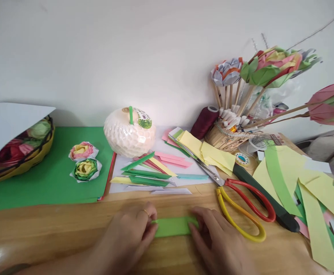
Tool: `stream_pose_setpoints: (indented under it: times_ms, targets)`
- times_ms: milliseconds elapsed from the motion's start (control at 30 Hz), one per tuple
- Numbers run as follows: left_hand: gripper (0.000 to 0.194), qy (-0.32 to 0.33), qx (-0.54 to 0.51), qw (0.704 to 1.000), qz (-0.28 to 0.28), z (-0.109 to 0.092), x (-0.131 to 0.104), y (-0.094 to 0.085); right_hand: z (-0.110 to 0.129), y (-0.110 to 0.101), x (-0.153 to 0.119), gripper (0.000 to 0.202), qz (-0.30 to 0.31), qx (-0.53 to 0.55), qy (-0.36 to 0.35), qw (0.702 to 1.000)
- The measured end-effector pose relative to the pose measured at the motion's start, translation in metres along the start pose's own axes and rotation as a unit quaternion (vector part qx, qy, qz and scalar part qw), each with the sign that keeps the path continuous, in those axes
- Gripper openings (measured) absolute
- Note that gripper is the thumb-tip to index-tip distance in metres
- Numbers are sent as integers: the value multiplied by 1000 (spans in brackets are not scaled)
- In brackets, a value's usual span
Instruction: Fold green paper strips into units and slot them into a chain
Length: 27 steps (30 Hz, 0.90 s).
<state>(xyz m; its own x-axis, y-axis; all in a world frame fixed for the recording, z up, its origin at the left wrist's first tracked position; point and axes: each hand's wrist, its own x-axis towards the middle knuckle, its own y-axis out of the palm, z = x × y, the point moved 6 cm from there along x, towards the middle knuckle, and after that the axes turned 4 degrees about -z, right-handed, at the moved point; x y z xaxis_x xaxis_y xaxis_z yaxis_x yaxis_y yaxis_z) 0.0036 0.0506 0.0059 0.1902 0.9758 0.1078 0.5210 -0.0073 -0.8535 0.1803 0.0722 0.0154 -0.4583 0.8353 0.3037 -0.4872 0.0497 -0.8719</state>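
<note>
A light green strip of paper (173, 227) lies flat and lengthwise on the wooden table between my two hands. My left hand (135, 231), with a ring on one finger, pinches its left end. At the other end my right hand (217, 238) has its thumb and fingers closed on the paper's edge. Just right of my right hand rest scissors (248, 206) with one red and one yellow handle. Beyond the strip, folded paper pieces (149, 177) in green, pink, yellow and white lie in a loose heap on a white sheet.
Two small folded paper flowers (85, 170) sit on green paper (41, 187) at left, near a basket (41, 160). A wrapped coconut (129, 133) stands at the back. Paper flowers on sticks (273, 68) fill a holder (222, 137). Paper scraps (321, 206) spread at right.
</note>
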Motion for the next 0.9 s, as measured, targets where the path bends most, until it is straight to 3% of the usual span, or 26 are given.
stream_pose_setpoints:
  times_ms: [300, 533, 733, 800, 900]
  targets:
    - [15, 97, 9, 995, -24, -3, -4, -2, -3, 1, -1, 9, 7, 11, 28, 1000]
    - [16, 121, 22, 992, -10, -5, -3, -1, -3, 2, -3, 3, 2, 11, 43, 999]
    - [18, 126, 43, 991, -1, -6, -3, 1, 0, 1, -2, 9, 16, 12, 40, 999]
    - [20, 102, 53, 993, 23, -4, -2, 5, 2, 0, -1, 10, 11, 11, 34, 999]
    - [19, -1, 38, 997, 73, 5, 0, 15, 5, -3, -1, 14, -10, -1, 15, 1000]
